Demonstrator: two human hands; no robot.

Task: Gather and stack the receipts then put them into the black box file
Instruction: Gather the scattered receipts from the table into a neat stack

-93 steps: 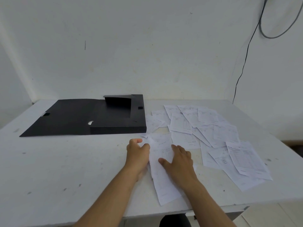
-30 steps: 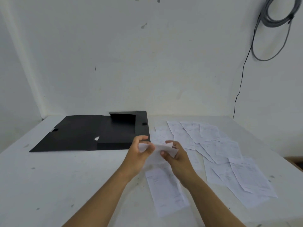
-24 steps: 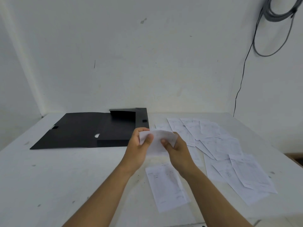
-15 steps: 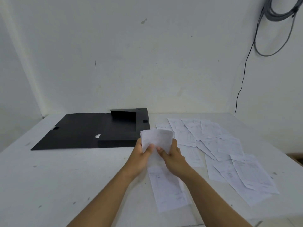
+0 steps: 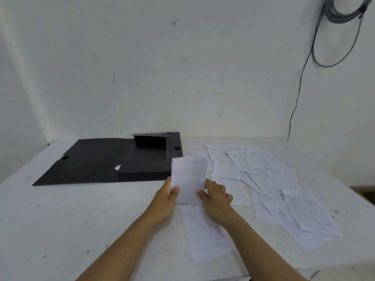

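Both hands hold a small stack of white receipts (image 5: 189, 177) upright above the table. My left hand (image 5: 167, 196) grips its left edge with the thumb in front. My right hand (image 5: 216, 196) pinches its right edge. A long receipt (image 5: 204, 234) lies flat under my hands near the front edge. Several loose receipts (image 5: 261, 173) are scattered to the right. The black box file (image 5: 113, 161) lies open at the back left, lid spread flat to the left.
The white table (image 5: 71, 220) ends at a front edge close to me and meets white walls behind and to the sides. A black cable (image 5: 298, 102) hangs down the right wall to the table's back corner.
From flat on the table, the hands lifted the receipts and turned them upright. The stack now stands taller between both hands, squared at its edges.
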